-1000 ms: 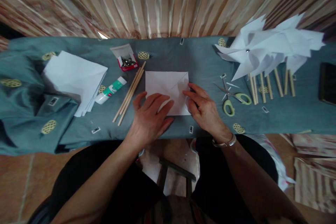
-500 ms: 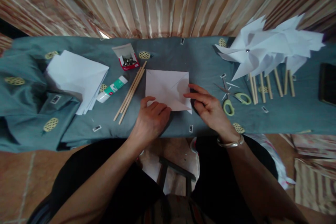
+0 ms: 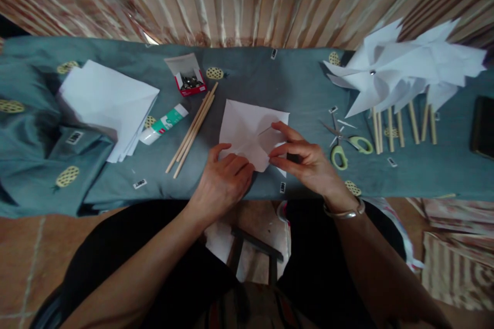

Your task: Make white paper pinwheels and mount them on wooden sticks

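Observation:
A white square sheet of paper (image 3: 243,126) lies at a slant on the cloth before me, with cuts running in from its corners. My left hand (image 3: 227,177) has its fingers curled on the near left edge, holding the paper; its thumb is mostly hidden. At the right side, my right hand (image 3: 306,159) pinches a near flap between thumb and fingers, the flap slightly bent up. Its index finger reaches over the sheet by a cut. Scissors with green handles (image 3: 338,157) lie open to the right of this hand.
Left of the sheet are wooden sticks (image 3: 193,133), a glue stick (image 3: 164,124), an open box of metal pins (image 3: 191,84) and stacked white paper (image 3: 110,105). Several paper pinwheels (image 3: 401,69) on sticks lie at the right, near a dark object (image 3: 482,126). A curtain (image 3: 247,0) hangs behind the table.
The sheet has turned clockwise and shifted slightly right. My right hand's fingers have closed on its near flap and lifted it a little. My left hand stays on the near edge.

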`<state>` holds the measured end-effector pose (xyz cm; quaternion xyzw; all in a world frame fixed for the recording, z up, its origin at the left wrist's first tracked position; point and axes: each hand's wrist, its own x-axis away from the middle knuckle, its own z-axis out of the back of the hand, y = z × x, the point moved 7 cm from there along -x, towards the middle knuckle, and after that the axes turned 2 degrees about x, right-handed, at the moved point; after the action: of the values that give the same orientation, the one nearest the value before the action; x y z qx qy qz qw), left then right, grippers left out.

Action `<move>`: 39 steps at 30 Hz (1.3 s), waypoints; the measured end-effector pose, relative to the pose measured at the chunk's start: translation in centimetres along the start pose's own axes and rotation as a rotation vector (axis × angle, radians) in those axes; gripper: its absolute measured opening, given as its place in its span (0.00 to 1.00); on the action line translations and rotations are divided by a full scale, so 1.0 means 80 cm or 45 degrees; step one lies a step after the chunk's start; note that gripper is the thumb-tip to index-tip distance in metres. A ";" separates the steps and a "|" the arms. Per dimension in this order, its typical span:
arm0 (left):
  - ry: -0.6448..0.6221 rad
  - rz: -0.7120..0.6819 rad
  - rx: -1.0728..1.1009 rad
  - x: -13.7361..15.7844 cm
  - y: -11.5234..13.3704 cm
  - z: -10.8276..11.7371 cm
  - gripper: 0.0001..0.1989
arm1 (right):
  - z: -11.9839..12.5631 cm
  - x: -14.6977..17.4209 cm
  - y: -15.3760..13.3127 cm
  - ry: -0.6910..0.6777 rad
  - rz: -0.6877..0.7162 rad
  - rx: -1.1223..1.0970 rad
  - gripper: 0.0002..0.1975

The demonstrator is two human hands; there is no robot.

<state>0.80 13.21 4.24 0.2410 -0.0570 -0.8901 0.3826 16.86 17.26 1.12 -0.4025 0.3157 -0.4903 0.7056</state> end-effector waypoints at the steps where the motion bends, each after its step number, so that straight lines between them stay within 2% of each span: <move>1: 0.000 0.004 0.005 0.000 0.001 0.000 0.09 | -0.001 -0.001 -0.001 0.023 -0.002 0.034 0.02; 4: 0.022 0.038 0.027 0.002 0.002 0.000 0.08 | -0.004 -0.002 -0.002 0.117 -0.014 0.147 0.03; 7: 0.016 0.048 0.040 0.004 0.004 -0.002 0.11 | -0.007 -0.004 -0.003 0.202 -0.020 0.252 0.03; 15: -0.051 0.047 0.023 0.003 0.005 -0.009 0.10 | -0.020 -0.010 -0.015 0.303 0.028 0.469 0.04; 22: -0.075 0.064 -0.004 0.001 0.002 -0.010 0.10 | -0.024 -0.013 -0.013 0.327 0.023 0.489 0.04; 29: -0.034 0.067 0.016 0.001 0.002 -0.010 0.10 | -0.024 -0.012 -0.014 0.355 0.038 0.559 0.04; 39: -0.031 0.062 -0.011 -0.001 0.002 -0.010 0.10 | -0.027 -0.013 -0.013 0.361 0.005 0.511 0.06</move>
<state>1.31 13.21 3.65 0.2272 -0.0636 -0.8836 0.4044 14.27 17.52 1.09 -0.1807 0.3088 -0.5935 0.7210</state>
